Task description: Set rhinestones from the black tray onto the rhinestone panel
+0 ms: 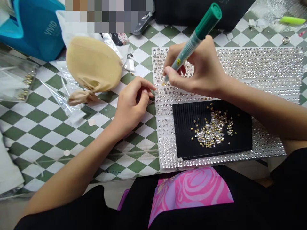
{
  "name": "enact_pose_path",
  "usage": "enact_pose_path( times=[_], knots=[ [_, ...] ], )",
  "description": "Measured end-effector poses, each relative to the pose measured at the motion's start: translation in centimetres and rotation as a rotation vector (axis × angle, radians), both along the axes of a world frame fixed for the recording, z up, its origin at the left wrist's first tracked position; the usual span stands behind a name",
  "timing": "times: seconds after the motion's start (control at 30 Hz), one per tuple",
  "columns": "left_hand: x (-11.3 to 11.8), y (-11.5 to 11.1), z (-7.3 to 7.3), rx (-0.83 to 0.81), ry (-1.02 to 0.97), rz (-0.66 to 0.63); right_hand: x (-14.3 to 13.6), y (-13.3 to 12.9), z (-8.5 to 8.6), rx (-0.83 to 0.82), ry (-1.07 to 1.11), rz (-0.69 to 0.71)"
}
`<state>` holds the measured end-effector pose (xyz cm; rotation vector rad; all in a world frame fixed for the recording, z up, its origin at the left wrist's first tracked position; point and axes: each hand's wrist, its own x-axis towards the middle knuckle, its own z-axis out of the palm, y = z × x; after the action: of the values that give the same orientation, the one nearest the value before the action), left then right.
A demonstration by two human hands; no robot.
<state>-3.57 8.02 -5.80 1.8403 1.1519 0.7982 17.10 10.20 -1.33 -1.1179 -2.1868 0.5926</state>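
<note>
My right hand [192, 68] is closed around a green-capped marker pen [189, 48], held tilted with its lower tip down. That tip is beside a gold-coloured rhinestone [163, 84] near the left edge of a white sheet set with rows of rhinestones [259, 64]. At the same edge rests my left hand [133, 102], loosely curved, its index fingertip at the sheet's border and nothing visible in its fingers. On the sheet's lower part lies a black ribbed tray [184, 127] with a heap of loose clear and gold rhinestones [212, 131].
Left of the sheet sits a knotted tan cloth bundle [94, 65]. A blue bag [40, 32] stands behind it, and a clear bag of gold pieces [21, 80] lies at far left. A box cutter [144, 24] and a yellow-green handled tool [292, 20] lie toward the back.
</note>
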Motion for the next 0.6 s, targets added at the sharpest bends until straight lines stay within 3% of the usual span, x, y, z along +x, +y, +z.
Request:
enact_pose_path(
  times=[0.37, 0.6],
  knots=[
    [0.0, 0.0, 0.0, -0.012, 0.009, 0.002, -0.3, 0.3, 1.2, 0.020, -0.154, 0.008],
    [0.0, 0.0, -0.3, -0.009, -0.020, 0.002, 2.8, -4.5, 2.5, 0.021, 0.042, -0.015]
  ],
)
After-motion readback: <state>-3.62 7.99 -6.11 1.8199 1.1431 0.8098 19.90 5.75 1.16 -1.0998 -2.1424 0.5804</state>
